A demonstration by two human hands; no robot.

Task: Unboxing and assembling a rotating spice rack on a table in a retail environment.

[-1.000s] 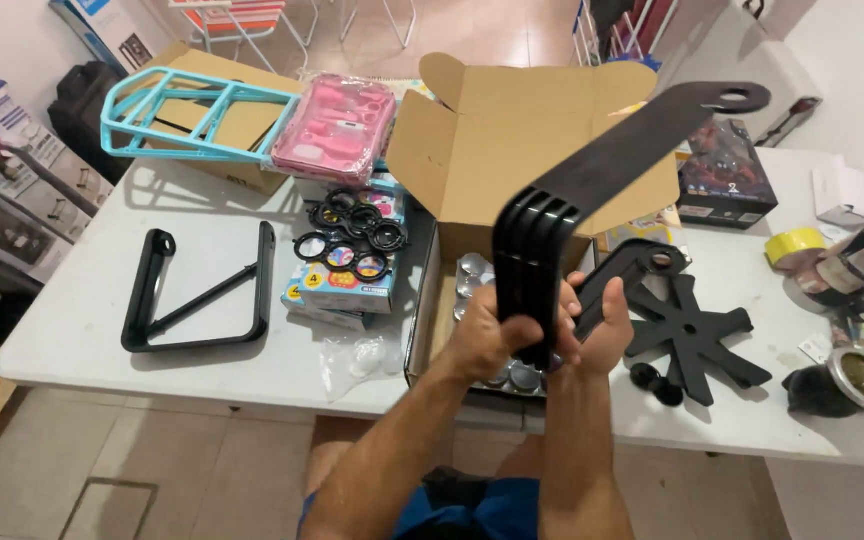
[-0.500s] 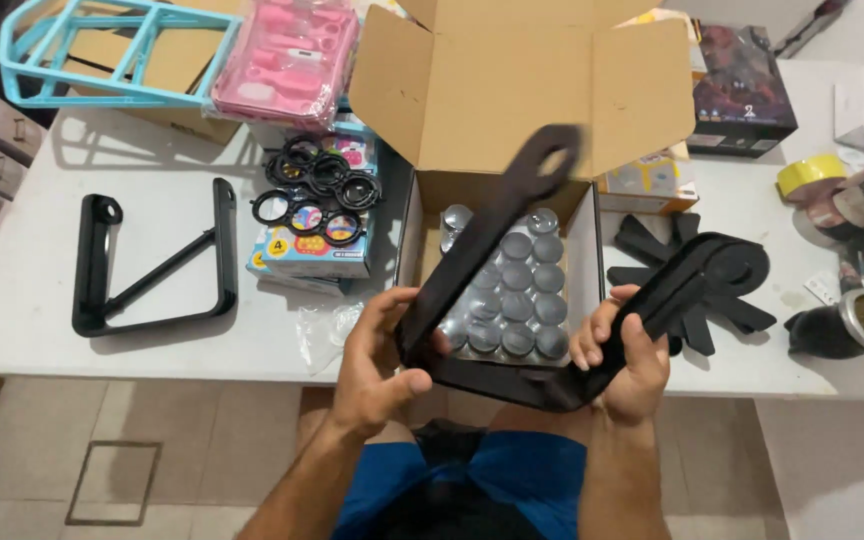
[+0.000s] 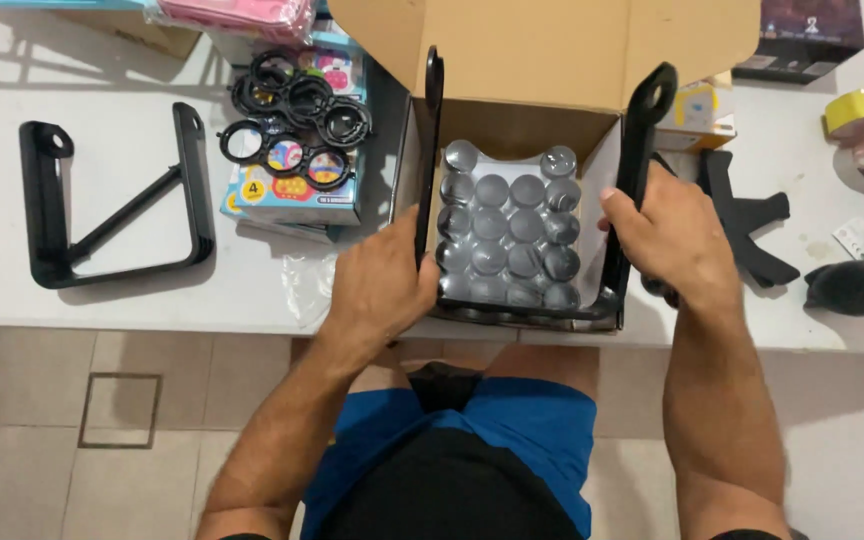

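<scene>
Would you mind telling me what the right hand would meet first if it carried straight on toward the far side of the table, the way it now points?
Probably the raised flap of the open cardboard box. The right hand grips one arm of the black U-shaped frame, which points at that flap. Depth is unclear from above.

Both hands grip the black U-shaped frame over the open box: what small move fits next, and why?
Probably lift the black frame straight up and clear of the cardboard box. The left hand and right hand each grip one arm, and the frame's base sits at the box's near edge, around the tray of grey caps.
</scene>
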